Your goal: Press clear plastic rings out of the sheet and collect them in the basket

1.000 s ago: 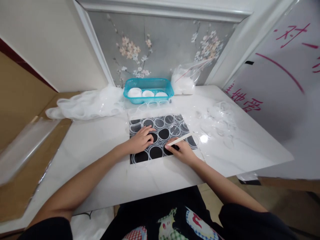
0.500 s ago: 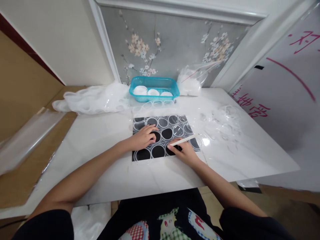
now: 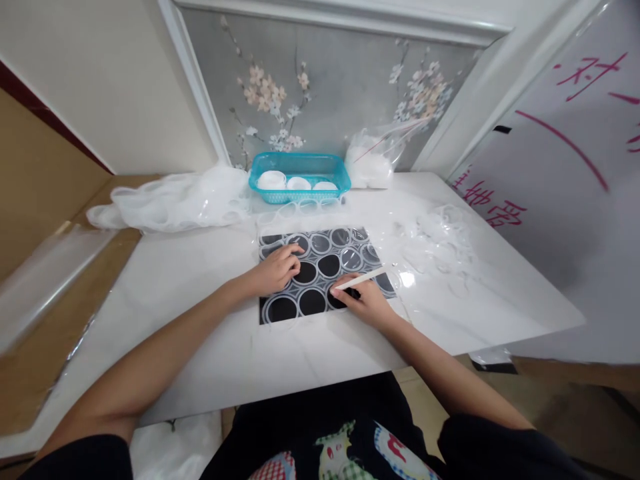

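Observation:
A black sheet [image 3: 329, 265] lies on the white table, with a translucent plastic film of ring outlines and round openings over it. My left hand [image 3: 278, 270] rests palm down on the film's left side, fingers loosely bent and apart, with nothing seen in them. In my right hand [image 3: 364, 301] is a slim off-white stick [image 3: 369, 275], gripped like a pen and slanting up to the right. Its lower end is hidden by my fingers, which are over a round opening near the front right of the film.
Behind the sheet stands a blue plastic basket [image 3: 345, 179] holding several white round pieces. A clear bag [image 3: 373, 163] of white material is beside it. Cut film [image 3: 180, 200] is heaped at left; loose clear scraps [image 3: 440, 243] lie at right. Cardboard [image 3: 75, 293] borders the left.
My left hand has drawn back slightly to the left over the film. My right hand keeps its place with the stick. The whole view has shifted a little.

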Demonstrator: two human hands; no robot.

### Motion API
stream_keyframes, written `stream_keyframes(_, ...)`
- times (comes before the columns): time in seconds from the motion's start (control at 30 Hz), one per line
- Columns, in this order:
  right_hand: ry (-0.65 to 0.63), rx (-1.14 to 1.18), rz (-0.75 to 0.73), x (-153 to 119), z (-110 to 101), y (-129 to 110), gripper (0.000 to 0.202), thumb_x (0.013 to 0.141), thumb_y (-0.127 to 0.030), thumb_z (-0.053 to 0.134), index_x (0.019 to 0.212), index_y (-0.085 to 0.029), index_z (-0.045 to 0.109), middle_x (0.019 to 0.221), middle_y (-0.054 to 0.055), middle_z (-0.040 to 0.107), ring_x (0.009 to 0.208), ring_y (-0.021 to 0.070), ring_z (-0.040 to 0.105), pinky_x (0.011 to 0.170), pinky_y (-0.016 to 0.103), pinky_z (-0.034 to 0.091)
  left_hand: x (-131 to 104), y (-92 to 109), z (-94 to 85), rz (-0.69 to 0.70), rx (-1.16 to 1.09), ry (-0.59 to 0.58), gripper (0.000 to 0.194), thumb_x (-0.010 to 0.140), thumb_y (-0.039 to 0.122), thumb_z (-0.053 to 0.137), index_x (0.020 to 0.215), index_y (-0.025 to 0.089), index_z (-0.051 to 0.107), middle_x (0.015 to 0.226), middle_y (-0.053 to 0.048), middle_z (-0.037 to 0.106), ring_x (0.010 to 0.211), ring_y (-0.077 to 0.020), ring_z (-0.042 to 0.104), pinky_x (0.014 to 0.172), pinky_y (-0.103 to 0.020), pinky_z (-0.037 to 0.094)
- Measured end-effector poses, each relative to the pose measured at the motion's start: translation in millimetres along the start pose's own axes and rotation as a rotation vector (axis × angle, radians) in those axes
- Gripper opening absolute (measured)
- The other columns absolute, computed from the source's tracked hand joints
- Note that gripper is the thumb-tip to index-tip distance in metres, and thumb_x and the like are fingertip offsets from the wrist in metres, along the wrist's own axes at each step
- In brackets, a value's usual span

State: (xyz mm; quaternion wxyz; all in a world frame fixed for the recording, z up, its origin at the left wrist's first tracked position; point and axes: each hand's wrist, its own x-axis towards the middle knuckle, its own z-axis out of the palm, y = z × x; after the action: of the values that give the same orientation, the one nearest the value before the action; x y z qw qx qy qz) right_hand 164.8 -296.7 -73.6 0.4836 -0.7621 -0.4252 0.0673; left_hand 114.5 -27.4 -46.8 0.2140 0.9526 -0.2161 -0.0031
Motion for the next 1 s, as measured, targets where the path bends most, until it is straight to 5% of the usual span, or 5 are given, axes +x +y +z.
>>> stream_keyframes(0.23,-0.015,0.001,-0.007,-1.2,0.0,1.4,0.018,0.093,-0.034,0.058,0.086,-0.022,0.070,0.093,0.006,0.073,0.093,0.0218,0.066,0.086,0.038,0.051,0.9,5.2,1.4,0.002,-0.062,-0.059,0.024,0.099,0.030,0.043,0.093,0.017,0.062,0.141,-0.013,0.044,0.142,-0.0313,0.030,0.113,-0.051,0.031)
stream_keyframes(1.0,-0.010,0.004,-0.006,0.1,-2.6,-2.9,0.017,0.092,-0.032,0.058,0.088,-0.022,0.071,0.095,0.006,0.073,0.095,0.0223,0.066,0.087,0.037,0.051,1.2,10.9,4.0,-0.018,-0.014,-0.060,0.027,0.101,0.026,0.033,0.091,0.014,0.055,0.139,-0.016,0.043,0.138,-0.0300,0.036,0.109,-0.049,0.037)
